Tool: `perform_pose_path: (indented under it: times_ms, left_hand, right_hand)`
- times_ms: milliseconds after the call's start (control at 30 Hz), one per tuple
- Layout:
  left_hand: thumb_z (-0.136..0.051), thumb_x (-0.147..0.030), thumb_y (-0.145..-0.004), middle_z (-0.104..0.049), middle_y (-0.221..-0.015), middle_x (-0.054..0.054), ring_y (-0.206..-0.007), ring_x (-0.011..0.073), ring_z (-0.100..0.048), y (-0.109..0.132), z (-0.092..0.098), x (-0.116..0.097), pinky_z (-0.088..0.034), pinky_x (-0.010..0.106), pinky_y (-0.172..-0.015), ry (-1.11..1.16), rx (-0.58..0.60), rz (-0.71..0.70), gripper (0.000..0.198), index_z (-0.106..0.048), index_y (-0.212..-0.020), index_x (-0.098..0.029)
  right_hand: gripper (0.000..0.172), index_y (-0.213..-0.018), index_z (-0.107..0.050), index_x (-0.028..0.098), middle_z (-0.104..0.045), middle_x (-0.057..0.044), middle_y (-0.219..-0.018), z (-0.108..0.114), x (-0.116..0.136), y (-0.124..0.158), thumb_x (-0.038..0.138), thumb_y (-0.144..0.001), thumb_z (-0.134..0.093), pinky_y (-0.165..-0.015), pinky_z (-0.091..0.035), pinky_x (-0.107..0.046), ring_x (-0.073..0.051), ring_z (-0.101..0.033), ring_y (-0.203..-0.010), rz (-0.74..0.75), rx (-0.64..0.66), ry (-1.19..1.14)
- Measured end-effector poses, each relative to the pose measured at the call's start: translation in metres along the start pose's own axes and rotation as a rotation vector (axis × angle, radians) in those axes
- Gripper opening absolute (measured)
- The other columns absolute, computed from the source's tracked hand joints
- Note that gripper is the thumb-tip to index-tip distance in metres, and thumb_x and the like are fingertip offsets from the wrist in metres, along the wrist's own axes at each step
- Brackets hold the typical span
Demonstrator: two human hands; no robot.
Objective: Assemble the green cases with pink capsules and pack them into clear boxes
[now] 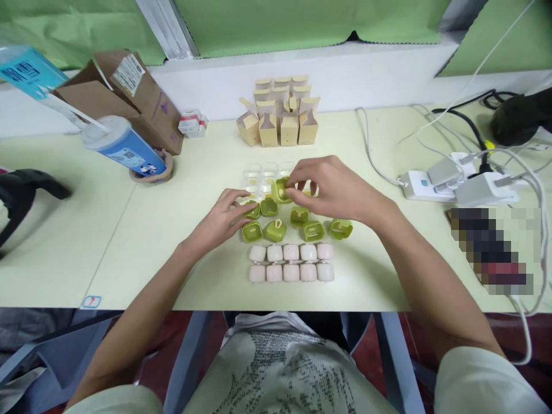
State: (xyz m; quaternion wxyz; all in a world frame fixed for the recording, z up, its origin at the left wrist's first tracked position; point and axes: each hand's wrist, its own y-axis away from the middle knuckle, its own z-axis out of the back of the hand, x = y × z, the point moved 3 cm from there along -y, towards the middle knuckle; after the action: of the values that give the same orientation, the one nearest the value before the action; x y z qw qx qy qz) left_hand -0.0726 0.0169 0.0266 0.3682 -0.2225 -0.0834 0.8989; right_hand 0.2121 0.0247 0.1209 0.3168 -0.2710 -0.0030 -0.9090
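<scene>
My right hand (325,187) pinches a small green plastic case shell (281,191), its hollow side showing, above the table. Lower and to the left, my left hand (226,215) has its thumb and fingers around another green case shell (252,210), partly hidden by the fingertips. Several more green shells lie around them, among them one with a loop (276,230) and one at the right end (341,228). Behind the hands are clear plastic pieces (252,178) in rows, partly covered by my right hand. Nearer me sit two rows of pale pink and white cases (291,262).
Small open beige boxes (269,129) stand against the wall. At left are a cardboard box (144,103), a blue-labelled canister (129,149) in a brown ring and a black object (30,190). A power strip (431,184), cables and a blurred-out device (491,253) occupy the right.
</scene>
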Motion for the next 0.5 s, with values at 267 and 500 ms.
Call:
perform_pose_path:
  times_ms: [267, 500]
  left_hand:
    - [-0.084, -0.035, -0.103, -0.083, -0.112, 0.003, -0.091, 0.0165, -0.080, -0.049, 0.043, -0.055, -0.068, 0.033, -0.085, 0.230, -0.356, -0.030, 0.028, -0.077, -0.128, -0.026]
    - [-0.097, -0.039, -0.090, -0.081, -0.089, -0.001, -0.078, 0.0148, -0.080, -0.113, 0.049, -0.066, -0.071, 0.031, -0.070, 0.718, -0.470, -0.022, 0.024, -0.085, -0.107, -0.026]
  right_hand:
    - [0.054, -0.100, -0.075, 0.026, -0.078, -0.005, -0.101, -0.003, -0.014, -0.006, 0.073, -0.081, -0.093, -0.083, -0.067, -0.039, -0.023, -0.078, -0.094, -0.100, -0.261, -0.828]
    - [0.048, -0.117, -0.072, 0.031, -0.080, -0.004, -0.115, 0.016, -0.013, 0.004, 0.059, -0.085, -0.094, -0.088, -0.072, -0.042, -0.026, -0.080, -0.113, -0.136, -0.441, -0.829]
